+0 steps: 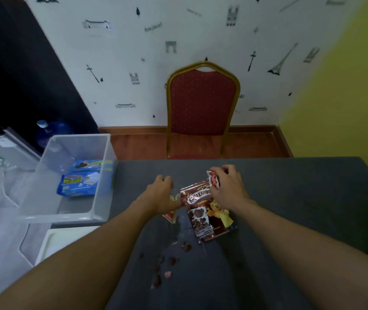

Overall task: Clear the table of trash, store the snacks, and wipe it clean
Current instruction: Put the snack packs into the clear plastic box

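One cereal bag [208,212] lay on the table [290,198] between both hands. Right hand [229,186] pinched one red-white wrapper [214,180]; left hand [159,193] curled, grip unclear. Two blue snack packs [78,183] sat in one bin [66,217] left of them.

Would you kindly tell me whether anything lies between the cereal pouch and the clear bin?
Nothing visible blocks it: only the left hand and a small wrapper sit between the cereal pouch and the clear bin.

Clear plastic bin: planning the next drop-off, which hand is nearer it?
Left. The left hand sits just right of the bin; the right hand is farther right, holding a small red wrapper.
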Motion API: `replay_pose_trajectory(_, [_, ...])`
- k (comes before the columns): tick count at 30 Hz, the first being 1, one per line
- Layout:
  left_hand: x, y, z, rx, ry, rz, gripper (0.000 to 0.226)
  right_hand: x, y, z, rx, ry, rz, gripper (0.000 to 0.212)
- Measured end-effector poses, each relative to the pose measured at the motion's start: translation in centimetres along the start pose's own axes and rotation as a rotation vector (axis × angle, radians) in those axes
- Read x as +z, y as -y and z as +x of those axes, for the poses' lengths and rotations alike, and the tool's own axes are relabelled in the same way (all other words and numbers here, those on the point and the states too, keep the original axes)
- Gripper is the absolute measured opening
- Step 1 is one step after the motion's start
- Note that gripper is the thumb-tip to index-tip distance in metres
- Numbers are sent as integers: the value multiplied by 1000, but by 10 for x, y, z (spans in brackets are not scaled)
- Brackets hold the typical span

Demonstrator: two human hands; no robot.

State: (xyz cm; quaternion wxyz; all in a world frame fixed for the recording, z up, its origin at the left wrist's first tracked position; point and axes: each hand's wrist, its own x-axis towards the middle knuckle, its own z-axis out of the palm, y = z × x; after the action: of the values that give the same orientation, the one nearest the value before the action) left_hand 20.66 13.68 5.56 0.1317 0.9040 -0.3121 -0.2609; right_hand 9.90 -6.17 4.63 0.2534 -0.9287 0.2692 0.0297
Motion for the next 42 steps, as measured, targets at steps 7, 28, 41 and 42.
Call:
replay_pose_trajectory(7, [-64, 59, -25, -40, -185, -19, 54, 13, 82, 11, -127, -30, 23, 55])
replay_pose_trajectory(28, [-98, 267, -40, -253, -73, 78, 40, 114, 265, 42, -391, 0, 80, 56])
replay_pose_trajectory(41, [-69, 296, -17, 152, 257, 540, 86, 115, 267, 62, -405, -67, 105, 57])
replay_pose_trajectory(42, [-70, 298, -19, 154, 260, 528, 87, 116, 267, 63, -406, -72, 109, 57])
